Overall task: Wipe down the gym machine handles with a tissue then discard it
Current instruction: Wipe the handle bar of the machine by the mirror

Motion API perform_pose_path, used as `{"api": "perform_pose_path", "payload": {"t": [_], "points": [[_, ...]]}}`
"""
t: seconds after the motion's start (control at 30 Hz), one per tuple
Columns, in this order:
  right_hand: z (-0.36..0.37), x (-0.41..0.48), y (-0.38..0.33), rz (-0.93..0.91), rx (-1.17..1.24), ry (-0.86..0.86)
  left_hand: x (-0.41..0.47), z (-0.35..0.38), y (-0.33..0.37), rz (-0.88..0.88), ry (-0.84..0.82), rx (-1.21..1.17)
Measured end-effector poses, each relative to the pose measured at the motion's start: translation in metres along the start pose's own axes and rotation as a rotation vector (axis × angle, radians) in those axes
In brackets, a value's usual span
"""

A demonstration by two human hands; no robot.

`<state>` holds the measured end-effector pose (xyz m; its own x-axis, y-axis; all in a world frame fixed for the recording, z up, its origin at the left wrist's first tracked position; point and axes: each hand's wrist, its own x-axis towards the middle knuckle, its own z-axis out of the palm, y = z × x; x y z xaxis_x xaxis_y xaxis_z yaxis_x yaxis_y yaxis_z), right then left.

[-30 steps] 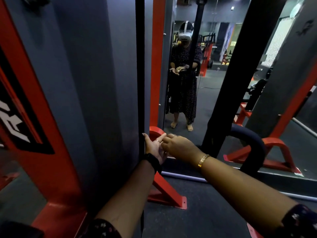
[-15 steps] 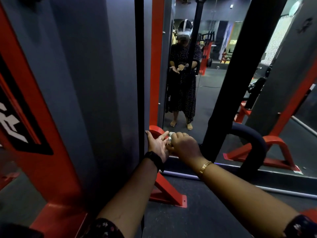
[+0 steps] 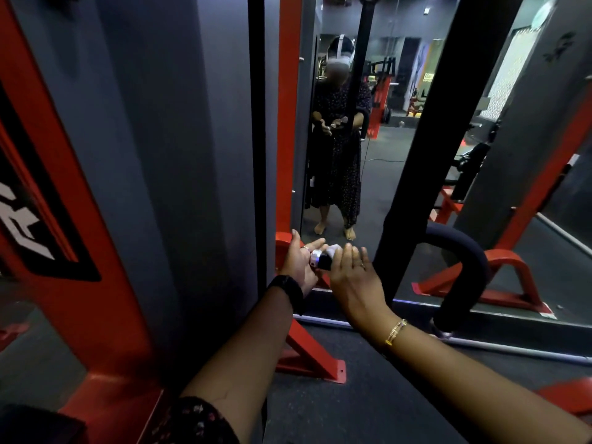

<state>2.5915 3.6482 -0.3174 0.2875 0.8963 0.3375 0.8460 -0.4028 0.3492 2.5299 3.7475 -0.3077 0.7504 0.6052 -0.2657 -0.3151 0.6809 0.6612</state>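
A short black handle (image 3: 323, 261) with a silver end lies across my left hand (image 3: 299, 262). That hand is turned palm up, with thumb and forefinger stretched out. A small white tissue (image 3: 333, 250) sits on the far end of the handle. My right hand (image 3: 352, 277) is beside it with its back towards me. Its straight, spread fingers reach over the handle and touch the tissue. Whether my lower left fingers curl under the handle is hidden.
A red and grey machine frame (image 3: 96, 219) fills the left. A black upright post (image 3: 416, 155) and a padded curved bar (image 3: 458, 267) stand just right of my hands. A wall mirror (image 3: 339, 139) ahead reflects me. A red floor bracket (image 3: 307, 357) lies below my arms.
My right hand was curled over the handle and tissue; its fingers have since straightened and lifted, uncovering the handle and tissue. My left hand has stayed under the handle.
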Motion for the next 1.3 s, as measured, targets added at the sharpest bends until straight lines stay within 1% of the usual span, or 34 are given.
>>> {"api": "perform_pose_path", "payload": {"t": [0.03, 0.07, 0.17, 0.2, 0.23, 0.3, 0.33, 0.4, 0.43, 0.47, 0.5, 0.53, 0.57, 0.63, 0.67, 0.7, 0.73, 0.8, 0.83, 0.87, 0.93, 1.0, 1.03, 1.07, 1.13, 1.17, 1.23, 1.3], "points": [[0.003, 0.007, -0.004, 0.020, 0.045, -0.032, 0.002, -0.001, 0.000, 0.006, -0.008, 0.021], [-0.001, 0.012, -0.009, 0.021, 0.036, -0.033, 0.004, -0.003, 0.000, 0.019, -0.012, 0.050], [0.005, 0.015, -0.021, -0.120, 0.049, -0.022, 0.009, -0.010, -0.003, 0.034, -0.024, 0.132], [0.006, 0.010, -0.019, -0.141, 0.016, -0.015, 0.009, -0.010, -0.004, 0.032, -0.024, 0.137], [0.007, 0.003, -0.015, -0.151, -0.042, 0.029, 0.010, -0.011, -0.006, 0.038, -0.017, 0.143], [0.011, -0.020, -0.007, -0.120, -0.176, 0.094, 0.012, -0.011, -0.007, 0.052, -0.003, 0.142], [0.009, -0.029, -0.004, -0.078, -0.258, 0.093, 0.012, -0.010, -0.007, 0.057, 0.001, 0.147], [-0.007, -0.041, -0.001, 0.032, -0.427, -0.006, 0.011, -0.009, -0.007, 0.078, 0.019, 0.195], [-0.020, -0.041, -0.001, 0.051, -0.480, -0.097, 0.010, -0.008, -0.008, 0.097, 0.025, 0.216], [-0.032, -0.034, -0.001, 0.050, -0.513, -0.111, 0.010, -0.008, -0.009, 0.110, 0.026, 0.222], [-0.034, -0.025, -0.002, 0.019, -0.490, -0.118, 0.011, -0.010, -0.010, 0.115, 0.027, 0.219], [-0.039, -0.015, -0.003, 0.011, -0.399, -0.128, 0.012, -0.010, -0.010, 0.113, 0.022, 0.206], [-0.042, -0.004, -0.006, 0.057, -0.298, -0.132, 0.012, -0.010, -0.010, 0.108, 0.014, 0.190], [-0.041, 0.011, -0.011, 0.136, -0.175, -0.030, 0.013, -0.011, -0.011, 0.093, 0.001, 0.189], [-0.030, 0.012, -0.011, 0.114, -0.104, -0.020, 0.012, -0.010, -0.010, 0.095, 0.002, 0.199], [-0.016, 0.009, -0.011, 0.059, -0.086, -0.019, 0.012, -0.010, -0.011, 0.098, 0.003, 0.207], [-0.007, 0.002, -0.009, 0.014, -0.117, -0.041, 0.011, -0.010, -0.012, 0.102, 0.002, 0.209], [0.006, -0.018, -0.002, -0.067, -0.215, 0.085, 0.012, -0.009, -0.012, 0.107, 0.000, 0.195], [0.011, -0.028, 0.002, -0.072, -0.222, 0.152, 0.013, -0.010, -0.013, 0.108, 0.003, 0.200], [0.011, -0.035, 0.005, -0.039, -0.229, 0.183, 0.013, -0.011, -0.013, 0.106, 0.005, 0.210], [0.005, -0.040, 0.007, 0.016, -0.313, 0.164, 0.013, -0.011, -0.013, 0.102, 0.023, 0.246], [-0.005, -0.029, 0.000, 0.101, -0.267, 0.029, 0.012, -0.010, -0.013, 0.095, 0.040, 0.267], [-0.007, -0.019, -0.004, 0.161, -0.249, 0.015, 0.011, -0.008, -0.012, 0.086, 0.041, 0.263], [-0.010, -0.010, -0.008, 0.172, -0.220, 0.036, 0.011, -0.007, -0.010, 0.075, 0.036, 0.241], [-0.005, 0.001, -0.017, 0.132, -0.190, 0.095, 0.010, -0.004, -0.007, 0.053, 0.009, 0.176], [0.003, -0.001, -0.018, 0.080, -0.178, 0.146, 0.009, -0.004, -0.006, 0.044, 0.000, 0.159], [0.018, -0.014, -0.011, -0.055, -0.147, 0.301, 0.010, -0.003, -0.006, 0.040, 0.001, 0.159], [0.023, -0.025, -0.001, -0.126, -0.102, 0.360, 0.010, -0.004, -0.007, 0.054, 0.022, 0.173]]}}
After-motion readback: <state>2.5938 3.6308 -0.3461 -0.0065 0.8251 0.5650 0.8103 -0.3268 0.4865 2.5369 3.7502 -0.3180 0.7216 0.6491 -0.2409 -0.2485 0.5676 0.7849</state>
